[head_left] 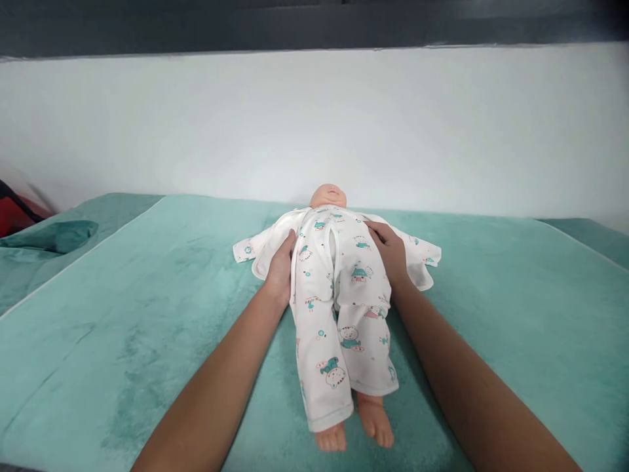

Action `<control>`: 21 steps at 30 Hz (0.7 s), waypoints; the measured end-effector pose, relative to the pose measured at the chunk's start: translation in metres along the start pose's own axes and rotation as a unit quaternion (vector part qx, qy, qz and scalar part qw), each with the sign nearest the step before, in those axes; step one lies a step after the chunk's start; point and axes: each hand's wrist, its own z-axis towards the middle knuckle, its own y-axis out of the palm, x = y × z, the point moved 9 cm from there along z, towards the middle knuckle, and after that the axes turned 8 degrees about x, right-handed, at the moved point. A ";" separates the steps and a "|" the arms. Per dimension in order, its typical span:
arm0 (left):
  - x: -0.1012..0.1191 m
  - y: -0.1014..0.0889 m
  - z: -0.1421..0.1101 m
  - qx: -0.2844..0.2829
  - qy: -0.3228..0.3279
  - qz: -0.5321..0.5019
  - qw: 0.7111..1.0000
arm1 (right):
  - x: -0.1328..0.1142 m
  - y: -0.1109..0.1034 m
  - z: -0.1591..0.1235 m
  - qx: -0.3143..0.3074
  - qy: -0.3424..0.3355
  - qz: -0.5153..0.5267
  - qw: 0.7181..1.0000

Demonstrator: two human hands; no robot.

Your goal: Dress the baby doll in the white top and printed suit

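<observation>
A baby doll (330, 195) lies on its back, head toward the wall and bare feet (375, 419) toward me. It wears white printed pants (319, 328), pulled high over its torso. A white printed long-sleeved top (265, 252) is spread open beneath it, both sleeves stretched outward. My left hand (282, 265) grips the left side of the pants, its thumb up along the cloth and its other fingers hidden. On the opposite side, my right hand (389, 252) is closed at the upper edge of the pants, fingers bent and partly hidden.
The doll rests on a teal plush cover (171, 314) with a pale seam. Behind it rises a white wall (314, 118) with a dark band (314, 26) above. A bunched teal fold (63, 236) and a red and black object (12, 213) are at the far left.
</observation>
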 end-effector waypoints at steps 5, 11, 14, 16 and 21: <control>0.003 -0.005 0.002 0.017 0.017 0.071 0.997 | 0.001 0.001 -0.004 -0.005 0.045 0.063 0.997; 0.042 -0.021 -0.008 0.150 0.164 0.325 0.919 | 0.002 0.006 0.010 0.001 0.058 0.062 0.996; 0.056 -0.020 -0.014 0.178 0.220 0.349 0.893 | 0.001 0.018 0.029 -0.016 0.062 0.024 0.998; 0.059 -0.017 -0.014 0.170 0.242 0.344 0.891 | -0.001 0.032 0.042 -0.057 0.056 -0.012 0.997; 0.054 -0.011 -0.003 0.124 0.215 0.343 0.906 | -0.005 0.066 0.063 -0.193 0.036 -0.069 0.978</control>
